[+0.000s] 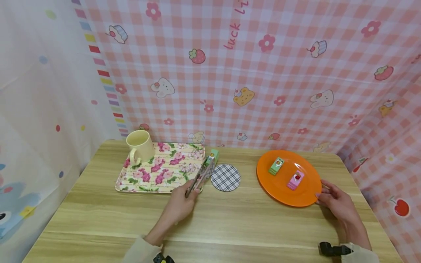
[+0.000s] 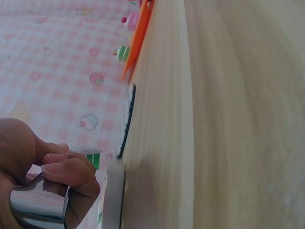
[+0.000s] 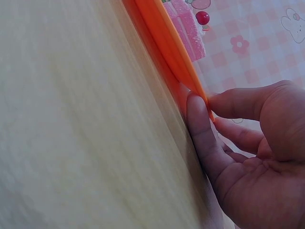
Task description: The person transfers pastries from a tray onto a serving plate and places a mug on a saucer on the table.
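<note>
My left hand (image 1: pixel 182 201) grips metal tongs (image 1: pixel 198 178) over the right edge of the flowered tray (image 1: pixel 144 185). The tips of the tongs overlap a green toy cake slice (image 1: pixel 213 153) just beyond the tray's right side. In the left wrist view the bent metal end of the tongs (image 2: pixel 40 205) lies in the curled fingers. At the right, my right hand (image 1: pixel 338 202) pinches the rim of an orange plate (image 1: pixel 279 195), thumb and fingers on either side of it. On the plate are a green cake slice (image 1: pixel 276 166) and a pink cake slice (image 1: pixel 295 180).
A pale yellow mug (image 1: pixel 141 146) stands on the tray's back left corner. Between tray and plate lies a round checked coaster (image 1: pixel 225 177). Behind the wooden table (image 1: pixel 230 226) hangs a pink checked curtain (image 1: pixel 223 84).
</note>
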Demonstrator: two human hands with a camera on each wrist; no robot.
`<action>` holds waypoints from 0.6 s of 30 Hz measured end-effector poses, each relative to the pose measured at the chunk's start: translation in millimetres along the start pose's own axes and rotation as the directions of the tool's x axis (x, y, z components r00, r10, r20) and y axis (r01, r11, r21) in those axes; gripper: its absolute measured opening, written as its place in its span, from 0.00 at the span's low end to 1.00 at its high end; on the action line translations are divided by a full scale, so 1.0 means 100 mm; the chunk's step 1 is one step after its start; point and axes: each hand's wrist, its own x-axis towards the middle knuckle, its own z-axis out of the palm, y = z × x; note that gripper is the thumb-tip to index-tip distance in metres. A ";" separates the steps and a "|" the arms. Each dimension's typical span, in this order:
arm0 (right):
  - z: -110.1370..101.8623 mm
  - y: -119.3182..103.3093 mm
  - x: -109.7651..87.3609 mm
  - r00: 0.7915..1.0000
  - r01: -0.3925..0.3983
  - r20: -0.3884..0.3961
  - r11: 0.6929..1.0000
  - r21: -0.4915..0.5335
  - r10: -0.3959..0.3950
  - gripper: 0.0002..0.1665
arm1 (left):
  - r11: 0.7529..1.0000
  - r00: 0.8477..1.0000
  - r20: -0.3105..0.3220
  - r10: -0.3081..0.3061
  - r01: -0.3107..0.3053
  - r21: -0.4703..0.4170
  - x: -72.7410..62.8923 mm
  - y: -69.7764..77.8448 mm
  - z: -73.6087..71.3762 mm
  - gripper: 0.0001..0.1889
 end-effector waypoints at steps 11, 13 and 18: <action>0.00 0.01 0.01 1.000 -0.003 0.001 1.000 -0.020 0.003 0.47 | 0.999 0.998 0.055 -0.006 0.008 -0.041 -0.03 0.07 0.12 0.26; 0.00 0.01 0.01 1.000 -0.003 0.001 1.000 -0.026 0.003 0.46 | 0.999 0.998 0.060 0.002 0.001 -0.036 -0.03 0.07 0.14 0.27; 0.00 0.00 0.00 1.000 -0.004 -0.004 1.000 -0.030 0.004 0.46 | 1.000 0.997 0.075 0.006 -0.004 -0.028 -0.04 0.10 0.18 0.28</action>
